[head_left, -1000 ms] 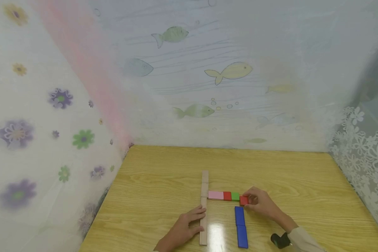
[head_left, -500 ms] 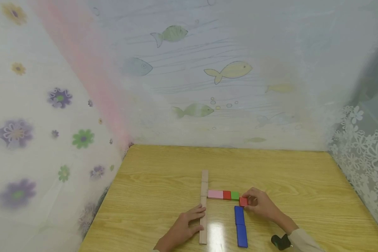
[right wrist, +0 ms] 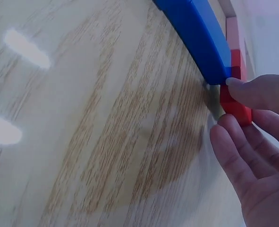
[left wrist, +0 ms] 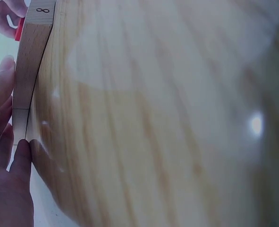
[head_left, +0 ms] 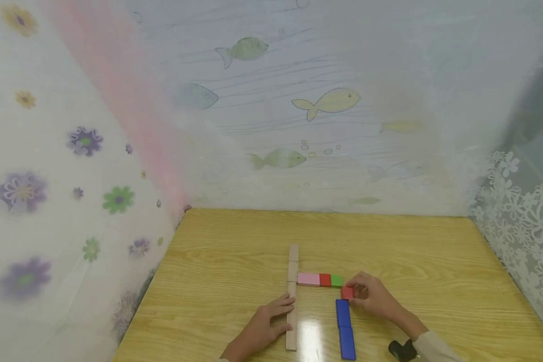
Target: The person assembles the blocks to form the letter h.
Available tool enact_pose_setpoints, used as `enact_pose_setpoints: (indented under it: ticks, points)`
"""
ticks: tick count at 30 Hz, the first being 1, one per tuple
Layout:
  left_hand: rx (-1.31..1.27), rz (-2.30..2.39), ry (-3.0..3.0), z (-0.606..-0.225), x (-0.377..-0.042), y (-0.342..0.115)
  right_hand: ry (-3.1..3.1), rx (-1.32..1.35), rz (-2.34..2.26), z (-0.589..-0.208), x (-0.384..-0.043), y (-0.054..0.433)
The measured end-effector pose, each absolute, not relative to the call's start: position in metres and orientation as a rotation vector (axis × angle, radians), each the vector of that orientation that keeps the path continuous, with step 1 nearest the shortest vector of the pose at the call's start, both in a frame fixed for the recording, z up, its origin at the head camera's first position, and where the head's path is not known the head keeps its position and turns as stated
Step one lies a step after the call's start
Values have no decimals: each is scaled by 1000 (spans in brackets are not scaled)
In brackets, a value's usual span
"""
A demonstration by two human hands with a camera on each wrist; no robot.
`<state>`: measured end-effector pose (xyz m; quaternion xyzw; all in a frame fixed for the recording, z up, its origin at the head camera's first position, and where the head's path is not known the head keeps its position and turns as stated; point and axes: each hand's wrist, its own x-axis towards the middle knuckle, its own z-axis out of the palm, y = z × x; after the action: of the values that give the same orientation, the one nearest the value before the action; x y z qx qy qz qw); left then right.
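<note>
Pale wooden blocks (head_left: 293,271) form a straight line running away from me; one end bears a printed 8 (left wrist: 41,10) in the left wrist view. My left hand (head_left: 264,326) rests its fingers across the near part of that line, fairly straight, thumb lower down. Between thumb and fingers my right hand (head_left: 376,299) pinches a small red block (head_left: 347,293). It sits at the far end of two blue blocks (head_left: 343,312) laid end to end. Leading from the wooden line toward it is a row: a pink block (head_left: 308,279), another red block (head_left: 325,280) and a green block (head_left: 337,280).
A wood-grain table (head_left: 226,241) carries everything. Near my right sleeve lies a small dark object (head_left: 402,350), its kind unclear. Curtains with printed fish (head_left: 339,101) and flowers (head_left: 119,199) enclose the back and sides.
The pinched red block has shifted slightly toward me and to the left, and the blue blocks have slid a little toward me. My left hand has stayed in place.
</note>
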<state>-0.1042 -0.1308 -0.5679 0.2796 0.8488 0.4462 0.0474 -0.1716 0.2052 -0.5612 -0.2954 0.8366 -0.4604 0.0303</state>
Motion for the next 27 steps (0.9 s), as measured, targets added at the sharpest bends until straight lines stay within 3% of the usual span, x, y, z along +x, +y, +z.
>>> enact_pose_setpoints:
  ticks: [27]
  points:
    - [890,1359,2609,-571,-105,-132,2565,-977,-1552,-568,-166,188]
